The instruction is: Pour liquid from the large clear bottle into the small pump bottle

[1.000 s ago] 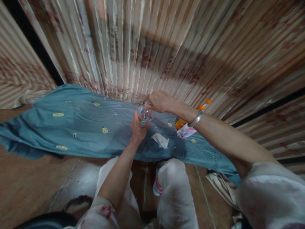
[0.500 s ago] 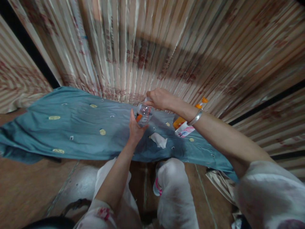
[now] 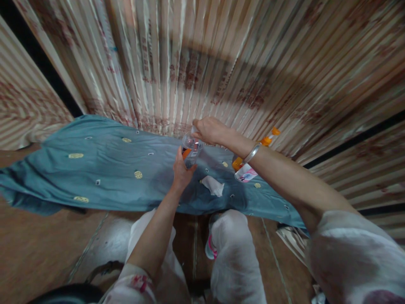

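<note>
My left hand is wrapped round the lower side of a clear plastic bottle with a dark and orange label. The bottle tilts slightly above the blue cloth. At its top end, my right hand is closed with the fingertips pinched on the narrow, pale upper part. Whether they grip the neck or a cap is hidden. A crumpled white tissue lies on the cloth below the bottle. Beyond my right wrist, which wears a silver bangle, stands an orange spray bottle with a white and pink label, partly covered by the forearm.
A teal patterned cloth covers the long, low surface before my knees. Pleated beige curtains hang right behind it. Dark bars cross at both sides. Brown floor tiles and a dark rounded object lie below left.
The bottle has tipped slightly, and more of its label shows. My right hand has shifted a little to the left; both hands keep their hold.
</note>
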Available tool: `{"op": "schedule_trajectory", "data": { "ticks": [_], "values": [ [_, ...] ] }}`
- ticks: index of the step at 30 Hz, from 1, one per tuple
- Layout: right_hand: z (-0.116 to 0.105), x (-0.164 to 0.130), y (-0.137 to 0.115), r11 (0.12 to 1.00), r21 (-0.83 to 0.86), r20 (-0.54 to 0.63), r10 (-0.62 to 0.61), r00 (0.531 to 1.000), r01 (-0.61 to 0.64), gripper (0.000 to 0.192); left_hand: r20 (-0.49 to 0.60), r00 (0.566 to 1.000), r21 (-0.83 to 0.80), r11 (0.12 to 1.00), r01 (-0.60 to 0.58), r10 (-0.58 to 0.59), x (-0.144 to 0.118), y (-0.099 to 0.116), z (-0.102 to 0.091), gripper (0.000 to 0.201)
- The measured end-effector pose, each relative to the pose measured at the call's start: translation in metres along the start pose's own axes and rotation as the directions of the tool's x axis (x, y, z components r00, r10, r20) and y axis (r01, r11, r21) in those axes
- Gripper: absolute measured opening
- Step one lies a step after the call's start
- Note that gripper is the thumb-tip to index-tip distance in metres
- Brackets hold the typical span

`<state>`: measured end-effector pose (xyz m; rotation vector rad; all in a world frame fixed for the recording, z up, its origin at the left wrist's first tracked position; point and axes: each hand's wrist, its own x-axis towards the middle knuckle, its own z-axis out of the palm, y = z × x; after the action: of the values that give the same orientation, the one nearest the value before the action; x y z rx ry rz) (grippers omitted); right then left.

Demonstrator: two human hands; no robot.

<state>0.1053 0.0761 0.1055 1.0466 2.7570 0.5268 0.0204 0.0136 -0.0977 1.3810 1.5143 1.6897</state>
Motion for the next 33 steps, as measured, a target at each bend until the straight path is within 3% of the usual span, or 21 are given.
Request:
{"op": "schedule_trajectory", "data": {
  "ticks": [9,15,19,22,26,28,30,33],
  "values": [
    [0.0,-0.003,0.002,0.999,0.035,0.01,0.041,0.999,-0.042,0.047,-0.001,0.998,0.055,0.996,0.068,-0.068,-0.001,0.001,0.0,0.093],
    [0.002,-0.053,-0.01,0.977,0.208,-0.163,0.084,0.983,-0.049,0.04,0.008,0.997,0.062,0.996,0.07,-0.071,-0.002,0.002,-0.004,0.093],
    [0.04,-0.114,-0.023,0.914,0.401,-0.269,0.182,0.946,-0.062,0.042,-0.027,0.997,0.053,0.996,0.079,-0.077,-0.003,0.006,-0.007,0.094],
    [0.087,-0.167,-0.026,0.797,0.57,-0.188,0.362,0.913,-0.199,0.039,-0.055,0.996,0.061,0.996,0.071,-0.068,-0.006,0.009,-0.012,0.094],
    [0.154,-0.239,-0.009,0.522,0.71,0.064,0.619,0.782,-0.472,0.034,-0.097,0.994,0.127,0.99,0.068,-0.056,-0.011,0.015,-0.022,0.091],
    [0.183,-0.274,0.011,0.394,0.692,0.189,0.71,0.678,-0.605,0.032,-0.098,0.994,0.165,0.984,0.069,-0.053,-0.013,0.019,-0.026,0.09],
    [0.207,-0.306,0.036,0.264,0.582,0.335,0.784,0.522,-0.769,0.029,-0.113,0.993,0.18,0.982,0.063,-0.043,-0.014,0.023,-0.029,0.089],
    [0.229,-0.348,0.078,0.167,0.462,0.369,0.857,0.36,-0.871,0.028,-0.13,0.99,0.19,0.979,0.071,-0.047,-0.015,0.027,-0.03,0.088]
  ]
}}
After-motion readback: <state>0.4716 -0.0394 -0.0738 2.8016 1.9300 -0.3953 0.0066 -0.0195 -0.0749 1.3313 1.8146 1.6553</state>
